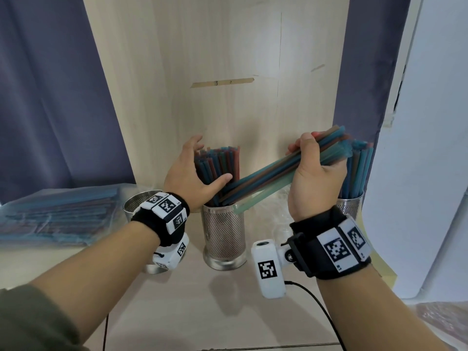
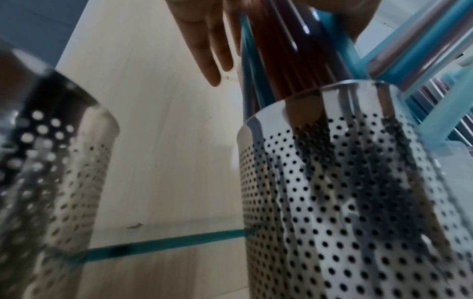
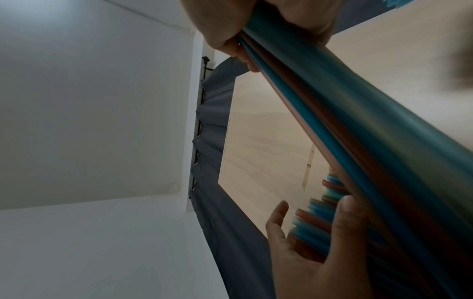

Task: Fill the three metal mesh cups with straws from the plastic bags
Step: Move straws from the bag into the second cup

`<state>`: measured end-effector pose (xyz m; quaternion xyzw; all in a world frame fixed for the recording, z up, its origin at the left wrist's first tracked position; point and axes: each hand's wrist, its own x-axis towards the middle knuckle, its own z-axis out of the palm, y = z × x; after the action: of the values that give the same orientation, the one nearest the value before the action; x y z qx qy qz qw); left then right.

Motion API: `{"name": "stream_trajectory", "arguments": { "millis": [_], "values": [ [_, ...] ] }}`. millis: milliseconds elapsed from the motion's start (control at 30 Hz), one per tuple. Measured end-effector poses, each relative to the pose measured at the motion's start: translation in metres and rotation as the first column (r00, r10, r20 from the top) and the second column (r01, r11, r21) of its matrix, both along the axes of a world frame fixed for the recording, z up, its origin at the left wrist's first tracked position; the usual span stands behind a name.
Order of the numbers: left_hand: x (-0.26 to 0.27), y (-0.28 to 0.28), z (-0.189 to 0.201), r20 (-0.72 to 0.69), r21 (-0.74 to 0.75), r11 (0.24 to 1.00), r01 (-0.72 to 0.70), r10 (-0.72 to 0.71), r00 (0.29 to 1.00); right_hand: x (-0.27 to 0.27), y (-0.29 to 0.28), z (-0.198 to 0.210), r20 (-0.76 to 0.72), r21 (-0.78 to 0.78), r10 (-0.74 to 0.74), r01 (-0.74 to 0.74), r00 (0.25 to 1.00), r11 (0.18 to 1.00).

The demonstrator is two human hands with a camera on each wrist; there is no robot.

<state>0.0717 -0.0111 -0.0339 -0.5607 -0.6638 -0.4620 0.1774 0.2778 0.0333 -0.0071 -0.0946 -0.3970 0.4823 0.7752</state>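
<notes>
right hand (image 1: 312, 173) fingers clamped round tilted straw bundle (image 1: 266, 177), lower ends at middle mesh cup (image 1: 224, 236) rim | left hand (image 1: 191, 173) fingers spread, steadying the standing straws (image 1: 220, 163) | risk: cup nearly full, ends may snag, spill onto desk (image 1: 202, 305) or tip cup

Straw bundle (image 1: 278, 171) slanting into middle cup (image 1: 224, 236)
</notes>
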Motion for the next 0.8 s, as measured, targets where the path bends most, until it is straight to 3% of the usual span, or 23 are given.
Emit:
{"name": "stream_trajectory", "arguments": {
  "millis": [33, 100, 167, 267, 367, 800],
  "values": [
    [0.0, 0.0, 0.004, -0.113, 0.02, 1.0, -0.015, 0.017, 0.993, -0.001, 0.001, 0.0, 0.008, -0.003, -0.002, 0.002, 1.0, 1.0],
    [0.003, 0.003, 0.015, -0.401, 0.047, 0.999, -0.006, 0.024, 0.916, -0.002, 0.004, 0.0, 0.031, -0.009, -0.004, 0.004, 1.0, 1.0],
    [0.007, 0.007, 0.031, -0.51, -0.056, 0.997, -0.047, 0.011, 0.86, -0.003, 0.006, 0.0, 0.05, -0.012, 0.001, 0.0, 0.999, 1.0],
    [0.004, 0.018, 0.051, -0.357, -0.365, 0.912, -0.188, 0.049, 0.933, -0.005, 0.009, 0.002, 0.064, -0.021, 0.01, -0.008, 0.998, 1.0],
    [-0.008, 0.029, 0.059, -0.272, -0.549, 0.819, -0.166, 0.013, 0.962, -0.008, 0.012, 0.008, 0.063, -0.019, 0.034, -0.033, 0.997, 0.999],
    [-0.022, 0.019, 0.046, -0.31, -0.463, 0.883, 0.075, -0.241, 0.92, -0.026, 0.022, 0.061, 0.089, 0.076, 0.062, -0.069, 0.994, 0.995]
  ]
}}
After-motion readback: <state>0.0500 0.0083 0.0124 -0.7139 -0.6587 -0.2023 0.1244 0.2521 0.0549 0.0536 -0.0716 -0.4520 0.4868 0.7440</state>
